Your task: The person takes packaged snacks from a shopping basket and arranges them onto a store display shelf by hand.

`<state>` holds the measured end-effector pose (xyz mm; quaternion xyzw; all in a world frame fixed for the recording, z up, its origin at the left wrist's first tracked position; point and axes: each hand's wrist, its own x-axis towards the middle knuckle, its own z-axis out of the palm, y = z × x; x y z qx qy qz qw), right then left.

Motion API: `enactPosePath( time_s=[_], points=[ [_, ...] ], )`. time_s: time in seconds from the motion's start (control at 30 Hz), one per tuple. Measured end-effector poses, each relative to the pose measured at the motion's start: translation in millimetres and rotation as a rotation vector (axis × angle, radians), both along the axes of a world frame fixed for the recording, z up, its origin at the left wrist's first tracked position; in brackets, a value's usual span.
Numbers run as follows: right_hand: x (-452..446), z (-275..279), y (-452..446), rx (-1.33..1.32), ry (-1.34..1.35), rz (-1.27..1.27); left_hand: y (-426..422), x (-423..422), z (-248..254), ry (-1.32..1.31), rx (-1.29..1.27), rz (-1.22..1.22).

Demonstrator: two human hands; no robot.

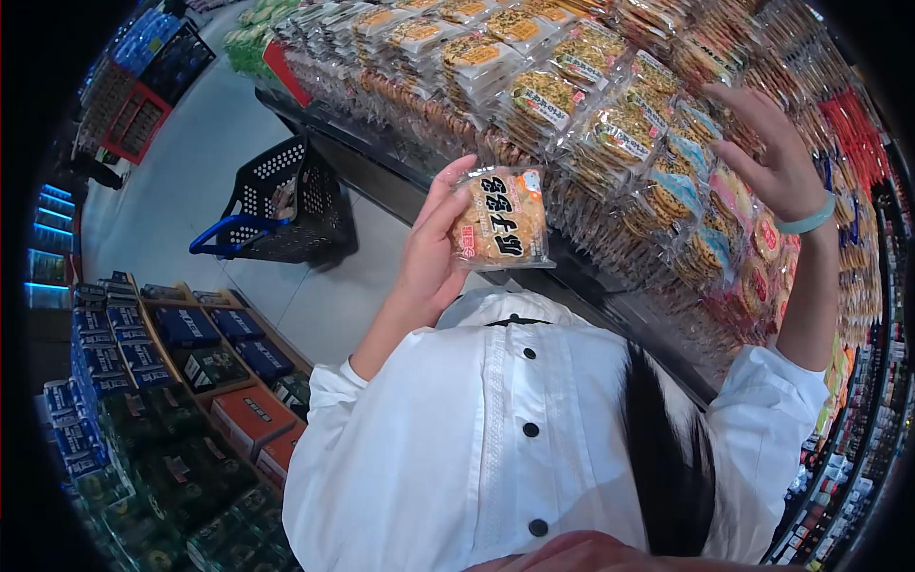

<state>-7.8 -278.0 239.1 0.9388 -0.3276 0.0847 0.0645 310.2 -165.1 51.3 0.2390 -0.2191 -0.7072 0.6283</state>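
Note:
My left hand is closed on a clear-wrapped snack packet with dark lettering, an orange corner label and a pale brown filling. It is held upright before my chest, apart from the display. My right hand is raised over the right part of the display, fingers apart and nothing in them; a pale green bracelet circles the wrist. Below and beside it stand rows of similar wrapped packets: green-and-yellow ones, blue-trimmed ones and pink ones. Whether the right fingertips touch any packet I cannot tell.
A black shopping basket with a blue handle stands on the floor at the left, with something inside. The display's dark edge runs between me and the packets. Shelves of boxed goods are at lower left, and more stocked shelves line the right.

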Motion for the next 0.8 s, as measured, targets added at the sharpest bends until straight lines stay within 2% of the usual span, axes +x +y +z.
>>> enactPosePath(
  time_s=[0.07,0.17,0.23,0.4,0.43,0.53,0.73,0.8],
  points=[
    [42.0,-14.4,17.0,-0.222,0.124,0.186,-2.4,-1.9,4.3,-0.047,-0.045,-0.005],
    [88.6,-26.3,32.2,-0.023,0.07,0.41,-4.9,-1.0,12.7,-0.081,-0.095,-0.067],
    [108.1,-37.6,34.0,0.089,0.037,0.53,-8.9,2.3,11.1,-0.004,-0.154,-0.151],
    [131.4,-52.0,30.3,0.346,0.046,0.676,-11.1,6.9,18.3,0.122,-0.186,-0.282],
    [135.0,-54.6,30.6,0.377,0.015,0.722,-11.7,4.3,22.5,-0.031,-0.153,-0.254],
    [129.6,-56.2,34.5,0.383,-0.025,0.777,-16.9,-1.1,27.2,-0.093,-0.222,-0.306],
    [119.2,-59.0,46.0,0.402,0.128,0.616,-23.9,-20.9,39.2,-0.148,-0.135,-0.366],
    [110.2,-66.2,43.7,0.368,0.036,0.642,-26.8,-25.2,42.3,-0.165,-0.158,-0.393]
  ],
)
